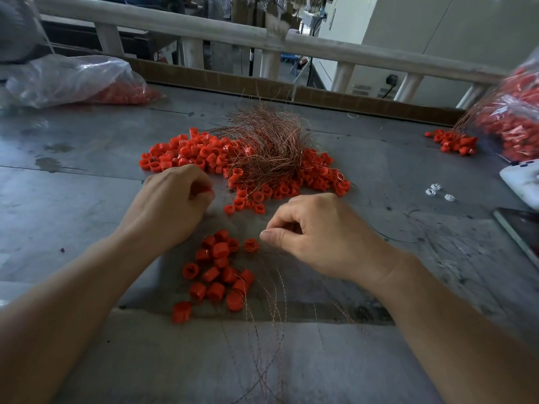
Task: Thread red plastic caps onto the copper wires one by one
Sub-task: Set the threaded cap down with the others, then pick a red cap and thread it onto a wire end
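A pile of loose red plastic caps (pixel 186 154) lies mid-table around a tangled bundle of copper wires (pixel 268 141). My left hand (pixel 172 202) curls its fingers round a red cap (pixel 204 190) at the pile's near edge. My right hand (pixel 315 234) pinches a thin copper wire between thumb and forefinger; the wire itself is barely visible at the fingertips. Just left of that thumb lies a single cap (pixel 251 245). A nearer group of caps (pixel 217 272) sits on wires (pixel 274 316) that trail toward me.
A plastic bag of red caps (pixel 73 80) lies at the far left. Another bag with caps and wires (pixel 513 118) stands at the right, with a small cap heap (pixel 452 141) beside it. Small white pieces (pixel 437 192), a white device (pixel 522 179) and a dark tablet (pixel 522 225) lie right.
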`<state>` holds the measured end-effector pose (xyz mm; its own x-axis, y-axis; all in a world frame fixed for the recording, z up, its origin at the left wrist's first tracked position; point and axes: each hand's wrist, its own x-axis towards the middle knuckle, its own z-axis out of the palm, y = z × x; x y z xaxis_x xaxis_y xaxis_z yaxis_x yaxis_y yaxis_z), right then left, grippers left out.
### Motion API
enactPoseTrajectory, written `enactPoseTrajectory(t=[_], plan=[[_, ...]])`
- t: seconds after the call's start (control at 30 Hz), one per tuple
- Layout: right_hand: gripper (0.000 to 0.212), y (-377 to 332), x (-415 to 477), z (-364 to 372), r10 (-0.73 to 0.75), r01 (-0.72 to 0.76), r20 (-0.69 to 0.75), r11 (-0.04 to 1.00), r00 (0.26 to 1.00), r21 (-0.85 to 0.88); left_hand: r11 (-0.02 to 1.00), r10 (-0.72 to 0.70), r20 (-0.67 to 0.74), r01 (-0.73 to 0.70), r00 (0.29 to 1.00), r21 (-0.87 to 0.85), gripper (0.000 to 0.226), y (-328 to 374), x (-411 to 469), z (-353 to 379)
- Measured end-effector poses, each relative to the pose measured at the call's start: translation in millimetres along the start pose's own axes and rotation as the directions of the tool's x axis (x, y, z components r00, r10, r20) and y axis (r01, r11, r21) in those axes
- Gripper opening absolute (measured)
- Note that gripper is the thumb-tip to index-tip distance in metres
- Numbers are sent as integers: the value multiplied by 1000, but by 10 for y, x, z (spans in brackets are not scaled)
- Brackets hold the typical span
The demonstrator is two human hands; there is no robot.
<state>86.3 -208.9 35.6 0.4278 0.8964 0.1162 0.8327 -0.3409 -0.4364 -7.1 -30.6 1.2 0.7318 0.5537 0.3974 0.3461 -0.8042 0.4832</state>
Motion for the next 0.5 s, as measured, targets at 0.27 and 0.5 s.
enactPoseTrajectory(t=[0.27,0.5], plan=[[19,124,66,4,75,-77,-59,996,995,-34,919,68,10,-58,998,-389,12,262,-162,-182],[18,145,83,12,81,-85,-71,995,994,-55,938,230,99,-194,968,-287,12,297,-173,-24]])
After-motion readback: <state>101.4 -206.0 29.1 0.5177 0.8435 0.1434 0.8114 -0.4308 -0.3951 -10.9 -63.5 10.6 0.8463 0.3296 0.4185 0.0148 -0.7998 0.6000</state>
